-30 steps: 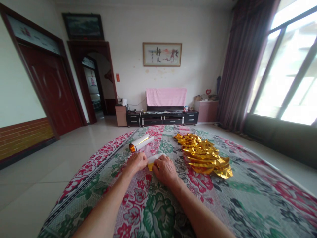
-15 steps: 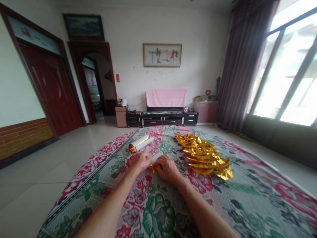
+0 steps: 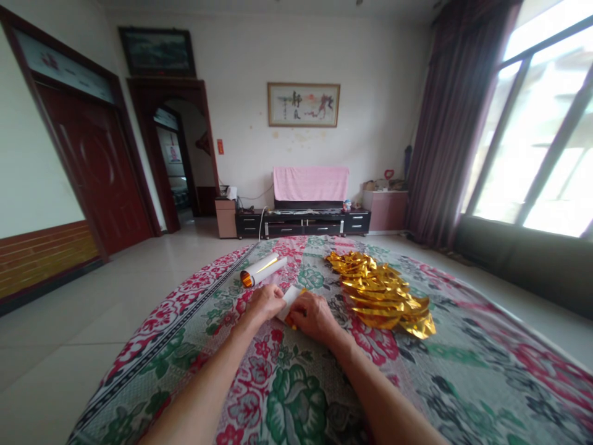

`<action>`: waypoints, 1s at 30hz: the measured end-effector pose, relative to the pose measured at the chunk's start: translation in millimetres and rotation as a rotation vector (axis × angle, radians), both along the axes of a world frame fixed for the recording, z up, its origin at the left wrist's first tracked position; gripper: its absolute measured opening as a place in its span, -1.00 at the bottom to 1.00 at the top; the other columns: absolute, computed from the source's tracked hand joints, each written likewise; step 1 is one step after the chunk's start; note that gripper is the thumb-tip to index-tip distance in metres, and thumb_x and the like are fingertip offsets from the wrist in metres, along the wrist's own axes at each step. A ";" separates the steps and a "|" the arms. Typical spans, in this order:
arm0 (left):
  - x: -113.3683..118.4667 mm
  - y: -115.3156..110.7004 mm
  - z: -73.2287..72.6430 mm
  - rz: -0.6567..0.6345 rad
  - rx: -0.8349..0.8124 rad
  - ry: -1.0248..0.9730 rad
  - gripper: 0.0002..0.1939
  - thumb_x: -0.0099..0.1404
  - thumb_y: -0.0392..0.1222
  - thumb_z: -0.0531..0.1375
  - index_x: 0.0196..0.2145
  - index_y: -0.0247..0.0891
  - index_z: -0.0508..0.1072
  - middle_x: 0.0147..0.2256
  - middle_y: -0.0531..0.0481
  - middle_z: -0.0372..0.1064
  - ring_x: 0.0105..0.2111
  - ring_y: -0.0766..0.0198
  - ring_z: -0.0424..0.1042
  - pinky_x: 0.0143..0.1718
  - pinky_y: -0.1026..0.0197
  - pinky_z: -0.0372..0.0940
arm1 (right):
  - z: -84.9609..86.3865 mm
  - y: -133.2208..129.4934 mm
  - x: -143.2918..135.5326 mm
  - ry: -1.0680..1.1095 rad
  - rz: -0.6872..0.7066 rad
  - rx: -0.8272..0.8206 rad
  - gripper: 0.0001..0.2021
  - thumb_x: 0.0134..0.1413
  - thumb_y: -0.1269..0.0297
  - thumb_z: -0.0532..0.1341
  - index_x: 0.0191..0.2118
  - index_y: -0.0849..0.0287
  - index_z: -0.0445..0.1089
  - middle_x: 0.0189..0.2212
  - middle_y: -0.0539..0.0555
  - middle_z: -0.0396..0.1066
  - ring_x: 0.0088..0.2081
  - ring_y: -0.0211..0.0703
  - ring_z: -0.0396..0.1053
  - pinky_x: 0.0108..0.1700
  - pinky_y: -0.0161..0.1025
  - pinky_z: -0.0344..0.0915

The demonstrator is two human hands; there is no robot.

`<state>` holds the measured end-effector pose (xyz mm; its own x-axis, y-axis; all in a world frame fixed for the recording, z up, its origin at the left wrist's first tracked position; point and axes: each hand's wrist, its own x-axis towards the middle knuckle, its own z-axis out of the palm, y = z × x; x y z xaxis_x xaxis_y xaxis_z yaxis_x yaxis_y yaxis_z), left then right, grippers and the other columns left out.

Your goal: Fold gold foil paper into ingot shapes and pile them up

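Observation:
A sheet of gold foil paper [image 3: 291, 294], its white back facing up and a gold strip showing along its right side, lies between my hands low over the table. My left hand [image 3: 267, 302] pinches its left edge with closed fingers. Curled over the right side is my right hand [image 3: 314, 314], fingers bent onto the gold part; the fingertips are partly hidden. Behind my left hand rests a loose roll of the same paper [image 3: 265, 269], white outside and gold inside. To the right of my hands spreads a pile of folded gold foil pieces [image 3: 382, 290].
The round table wears a flowered cloth [image 3: 296, 402] in red, green and grey. Beyond it stand a low black TV cabinet [image 3: 303, 227] and a television under a pink cloth [image 3: 311, 183]. A window [image 3: 546, 123] with a dark curtain [image 3: 456, 136] is on the right.
My left hand has shifted slightly right. More of the paper's white back shows between my hands, and less gold shows below. The roll and the pile have stayed put.

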<state>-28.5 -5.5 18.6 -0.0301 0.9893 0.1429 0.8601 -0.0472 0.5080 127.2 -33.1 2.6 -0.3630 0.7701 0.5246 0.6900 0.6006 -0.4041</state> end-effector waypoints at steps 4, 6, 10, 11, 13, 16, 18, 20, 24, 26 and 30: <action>0.8 -1.7 1.6 -0.118 -0.031 -0.076 -0.53 -0.10 -0.35 0.12 -0.16 -0.24 0.45 -0.48 0.03 0.43 -0.49 0.33 0.33 -0.51 0.37 0.11 | 3.2 -1.1 1.5 0.019 0.000 -0.053 -0.90 -0.18 0.42 0.16 -0.53 0.15 0.42 -0.51 0.00 0.37 -0.38 -0.24 0.29 -0.32 -0.37 0.12; 0.2 -3.7 3.5 -0.213 -0.068 -0.098 -0.59 -0.10 -0.34 0.11 -0.23 -0.26 0.50 -0.46 0.03 0.44 -0.46 0.32 0.34 -0.49 0.37 0.14 | 3.5 0.0 2.7 0.035 0.000 -0.057 -0.88 -0.18 0.43 0.15 -0.51 0.15 0.43 -0.48 0.01 0.38 -0.39 -0.24 0.30 -0.30 -0.36 0.15; -1.1 -7.0 5.5 -0.316 -0.150 -0.148 -0.66 -0.08 -0.31 0.06 -0.34 -0.27 0.54 -0.52 0.06 0.41 -0.51 0.34 0.32 -0.52 0.37 0.15 | 0.2 4.9 5.1 0.098 0.000 -0.022 -0.78 -0.17 0.52 0.08 -0.41 0.16 0.43 -0.42 0.04 0.38 -0.33 -0.23 0.32 -0.23 -0.34 0.20; -1.3 -7.7 5.8 -0.319 -0.178 -0.155 -0.65 -0.08 -0.31 0.05 -0.34 -0.27 0.53 -0.56 0.07 0.39 -0.55 0.35 0.30 -0.55 0.37 0.13 | -1.1 6.3 5.6 0.116 0.003 -0.010 -0.76 -0.16 0.54 0.07 -0.39 0.16 0.43 -0.40 0.05 0.38 -0.31 -0.23 0.32 -0.21 -0.34 0.20; -1.7 -9.0 6.6 -0.326 -0.226 -0.154 -0.65 -0.07 -0.29 0.03 -0.36 -0.29 0.53 -0.63 0.10 0.32 -0.62 0.37 0.23 -0.61 0.37 0.09 | -3.5 8.4 6.1 0.130 0.023 0.014 -0.73 -0.17 0.57 0.05 -0.38 0.17 0.42 -0.38 0.06 0.38 -0.27 -0.23 0.32 -0.17 -0.34 0.20; -1.9 -10.7 8.8 -0.360 -0.214 -0.099 -0.67 -0.08 -0.29 0.02 -0.40 -0.28 0.54 -0.64 0.11 0.29 -0.62 0.38 0.22 -0.60 0.37 0.08 | -5.0 9.1 6.3 0.095 0.059 0.036 -0.74 -0.19 0.57 0.05 -0.39 0.17 0.41 -0.35 0.06 0.39 -0.22 -0.21 0.31 -0.14 -0.35 0.20; -1.7 -10.7 9.7 -0.389 -0.171 -0.039 -0.69 -0.09 -0.29 0.03 -0.43 -0.27 0.54 -0.62 0.10 0.32 -0.56 0.36 0.27 -0.55 0.38 0.11 | -4.3 7.9 6.2 0.057 0.048 0.038 -0.75 -0.19 0.55 0.06 -0.39 0.17 0.41 -0.32 0.07 0.40 -0.20 -0.21 0.30 -0.13 -0.35 0.19; -1.3 -9.5 8.9 -0.400 -0.150 -0.017 -0.69 -0.10 -0.29 0.05 -0.41 -0.27 0.54 -0.56 0.08 0.38 -0.49 0.33 0.32 -0.50 0.38 0.15 | -3.2 6.4 6.3 0.015 0.014 0.031 -0.78 -0.17 0.53 0.07 -0.42 0.17 0.40 -0.33 0.07 0.39 -0.21 -0.21 0.30 -0.15 -0.35 0.18; -0.4 -3.4 1.9 -0.257 -0.121 -0.055 -0.60 -0.09 -0.30 0.10 -0.23 -0.26 0.49 -0.46 0.04 0.44 -0.45 0.32 0.35 -0.45 0.38 0.19 | -4.7 5.5 6.9 -0.028 -0.021 0.018 -0.83 -0.14 0.51 0.05 -0.51 0.18 0.36 -0.42 0.06 0.38 -0.27 -0.22 0.29 -0.19 -0.36 0.16; -0.1 0.6 -1.9 -0.162 -0.073 -0.075 -0.59 -0.07 -0.30 0.11 -0.19 -0.29 0.47 -0.43 0.00 0.44 -0.43 0.32 0.36 -0.44 0.37 0.19 | -7.2 6.1 7.2 -0.015 -0.017 0.024 -0.83 -0.13 0.50 0.05 -0.49 0.18 0.37 -0.38 0.06 0.38 -0.25 -0.22 0.30 -0.18 -0.35 0.16; 1.7 6.6 -4.1 -0.047 -0.026 -0.120 -0.63 -0.04 -0.30 0.12 -0.22 -0.34 0.46 -0.47 -0.02 0.43 -0.44 0.32 0.36 -0.45 0.38 0.18 | -10.2 6.6 7.5 0.009 -0.025 0.019 -0.82 -0.13 0.50 0.05 -0.47 0.18 0.38 -0.33 0.07 0.39 -0.23 -0.21 0.30 -0.15 -0.33 0.16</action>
<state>-26.8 1.1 14.5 0.0015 0.9933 0.1154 0.7904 -0.0719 0.6083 134.7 -26.6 -7.6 -0.3390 0.7686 0.5425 0.7013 0.5908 -0.3989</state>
